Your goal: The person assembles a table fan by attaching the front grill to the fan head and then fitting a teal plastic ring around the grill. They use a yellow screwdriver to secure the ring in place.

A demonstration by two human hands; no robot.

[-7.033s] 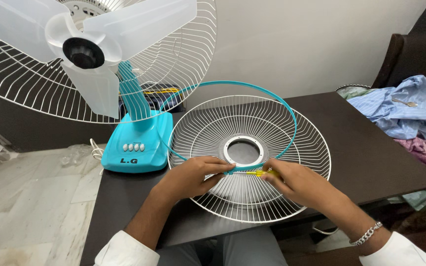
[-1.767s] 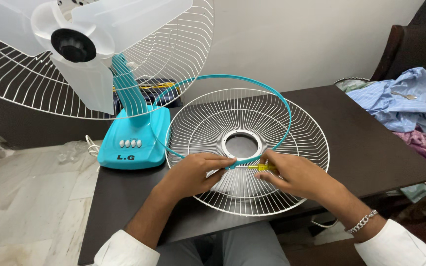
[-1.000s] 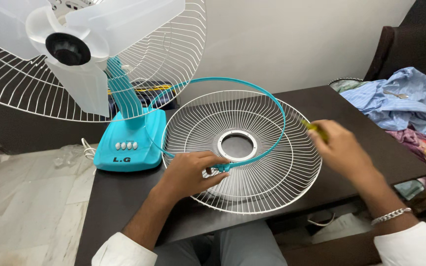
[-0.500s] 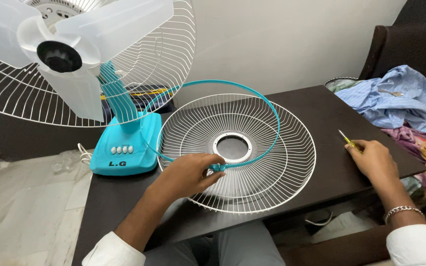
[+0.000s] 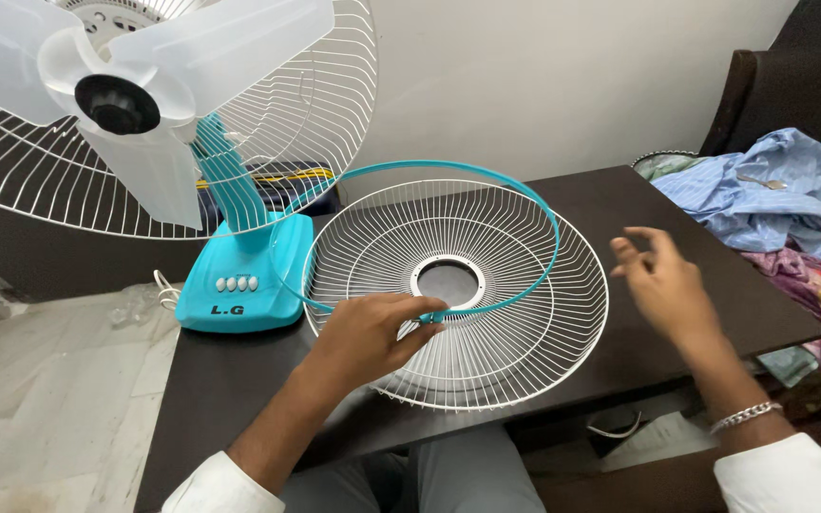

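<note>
Left hand (image 5: 372,332) pinches teal ring (image 5: 525,204) at near arc, over grille (image 5: 563,332). Right hand (image 5: 667,285) open, empty, hovering right of grille, farther from ring.

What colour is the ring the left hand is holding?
The ring is teal blue, clearest in the head view, pinched by the left hand.

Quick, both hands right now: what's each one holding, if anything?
Left hand: closed, pinching the teal rim band where it lies on the white fan guard.
Right hand: open, empty, fingers spread above the dark table.
</note>
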